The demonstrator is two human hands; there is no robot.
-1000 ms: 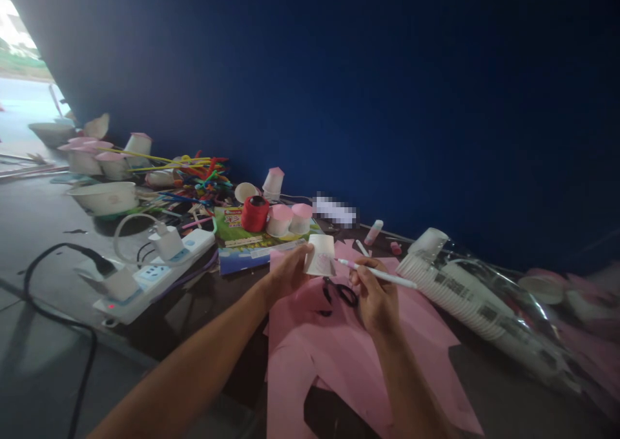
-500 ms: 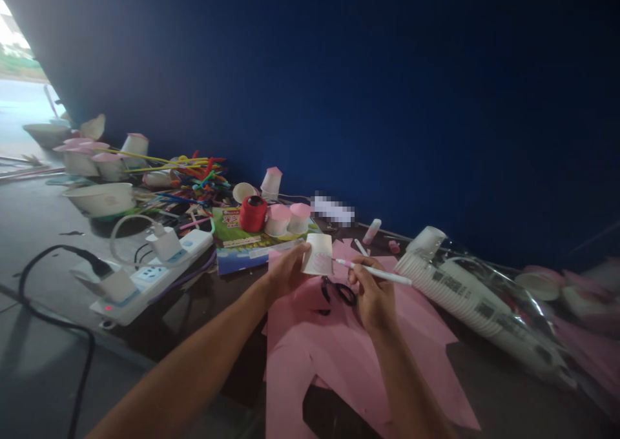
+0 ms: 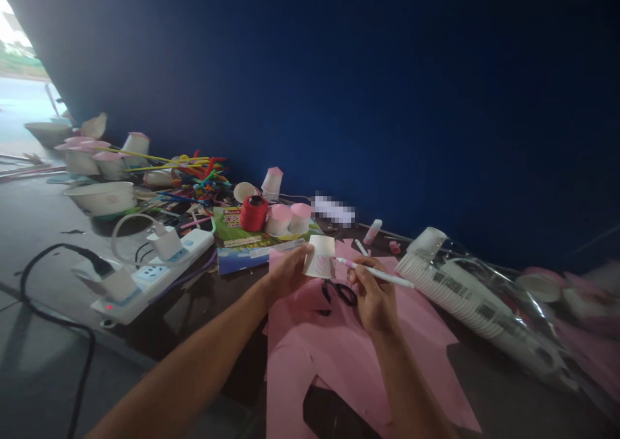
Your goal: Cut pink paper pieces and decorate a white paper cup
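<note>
A small white paper cup (image 3: pixel 320 252) with pink marks on its side is held by its left edge in my left hand (image 3: pixel 289 272). My right hand (image 3: pixel 375 294) grips a white marker (image 3: pixel 382 274), its pink tip end at the cup's right side; whether it touches cannot be made out. Black-handled scissors (image 3: pixel 345 293) lie just below, partly hidden, on sheets of pink paper (image 3: pixel 339 345). A capless marker cap or short white stick (image 3: pixel 361 247) and a glue stick (image 3: pixel 372 232) are beyond my right hand.
To the left are a power strip (image 3: pixel 155 274) with chargers, a paper bowl (image 3: pixel 100 198) and colourful pipe cleaners (image 3: pixel 206 171). A red thread spool (image 3: pixel 254 213) and pink-topped cups (image 3: pixel 289 219) stand on a colour-paper pack (image 3: pixel 242 258). Bagged stacked cups (image 3: pixel 460 290) lie right; a blue wall (image 3: pixel 339 90) rises behind.
The cup has shifted slightly right and tilted a little in my left hand. The marker has moved a few pixels right with my right hand, staying beside the cup.
</note>
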